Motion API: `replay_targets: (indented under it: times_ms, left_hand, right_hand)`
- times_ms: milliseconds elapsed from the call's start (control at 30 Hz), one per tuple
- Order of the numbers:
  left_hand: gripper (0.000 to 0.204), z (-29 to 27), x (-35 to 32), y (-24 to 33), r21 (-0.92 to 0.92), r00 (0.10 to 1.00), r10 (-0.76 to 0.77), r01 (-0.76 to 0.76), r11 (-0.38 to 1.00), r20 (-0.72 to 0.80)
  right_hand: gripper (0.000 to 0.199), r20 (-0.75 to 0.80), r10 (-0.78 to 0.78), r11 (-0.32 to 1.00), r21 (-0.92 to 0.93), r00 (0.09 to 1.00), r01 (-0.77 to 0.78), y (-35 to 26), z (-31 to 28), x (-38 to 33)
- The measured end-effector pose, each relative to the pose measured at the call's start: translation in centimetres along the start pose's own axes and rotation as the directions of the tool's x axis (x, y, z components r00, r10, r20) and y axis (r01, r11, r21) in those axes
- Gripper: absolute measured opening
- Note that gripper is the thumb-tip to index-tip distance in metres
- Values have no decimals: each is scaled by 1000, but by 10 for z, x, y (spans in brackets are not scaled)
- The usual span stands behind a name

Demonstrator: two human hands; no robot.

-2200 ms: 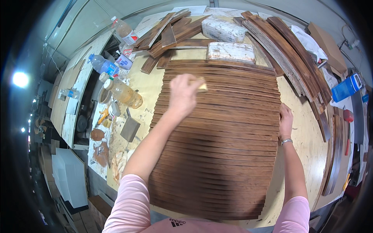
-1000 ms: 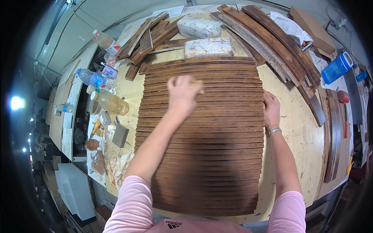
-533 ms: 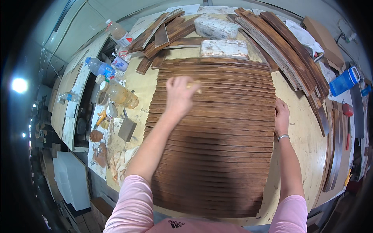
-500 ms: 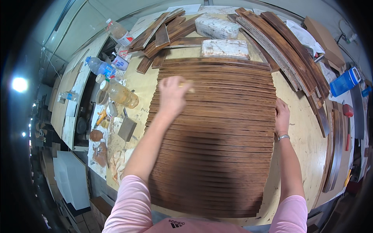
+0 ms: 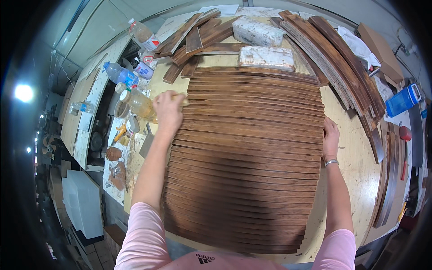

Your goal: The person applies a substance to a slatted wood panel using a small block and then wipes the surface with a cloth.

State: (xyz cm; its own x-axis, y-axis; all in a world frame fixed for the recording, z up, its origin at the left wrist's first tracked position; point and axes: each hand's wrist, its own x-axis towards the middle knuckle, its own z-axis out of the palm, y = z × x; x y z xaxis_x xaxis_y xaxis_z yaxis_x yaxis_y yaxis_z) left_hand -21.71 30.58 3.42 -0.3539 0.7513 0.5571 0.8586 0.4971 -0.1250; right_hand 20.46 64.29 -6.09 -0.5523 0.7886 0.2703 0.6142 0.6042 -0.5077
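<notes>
Pinching a small yellowish pad (image 5: 185,101) between thumb and fingers, my left hand (image 5: 168,112) is at the left ends of a row of dark brown wooden slats (image 5: 252,135), toward their far side. The slats lie side by side across the middle of the pale surface (image 5: 353,189), reaching from close to its near edge most of the way to the far one. My right hand (image 5: 331,138), a silver band (image 5: 331,162) at the wrist, rests against their right ends with its fingers bent; I cannot tell whether they grip the wood. Just beyond the slats sit two whitish, stained blocks (image 5: 266,58), one behind the other. Dark boards (image 5: 211,38) are piled toward the far left corner, and longer ones (image 5: 330,63) slant along the far right corner. Near the left edge, a bottle of amber liquid (image 5: 139,104) leans close to my left hand, with a blue-capped bottle (image 5: 119,74) behind it. By the right edge are a red-headed mallet (image 5: 405,133) and a blue jug (image 5: 401,101).
</notes>
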Motion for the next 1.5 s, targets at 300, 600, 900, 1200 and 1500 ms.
replay_targets:
  times_ms: [300, 600, 900, 1200, 1500]
  left_hand:
    - [40, -16, 15, 63, -310, 967, 250, -226, 924, 42]
    - [42, -21, -6, 2, -123, 999, 12, -8, 992, 37]
    - [43, -6, 23, 44, -229, 968, 223, -192, 954, 118]
    - [38, 21, 106, 170, -418, 957, 286, -281, 864, -52]
    - [46, 67, 159, 302, -654, 828, 555, -463, 598, -78]
  right_hand:
    - [45, 2, 4, 1000, 3, 1000, -4, 3, 0, 0]
    - [44, -29, -5, 1000, 28, 1000, 6, -6, -2, -1]
    - [42, -20, -6, 998, 68, 1000, 7, -8, -5, -1]
    - [46, -25, 5, 999, 41, 1000, -4, -4, -3, -1]
    - [44, -37, -13, 1000, 12, 999, 13, -4, -3, -3]
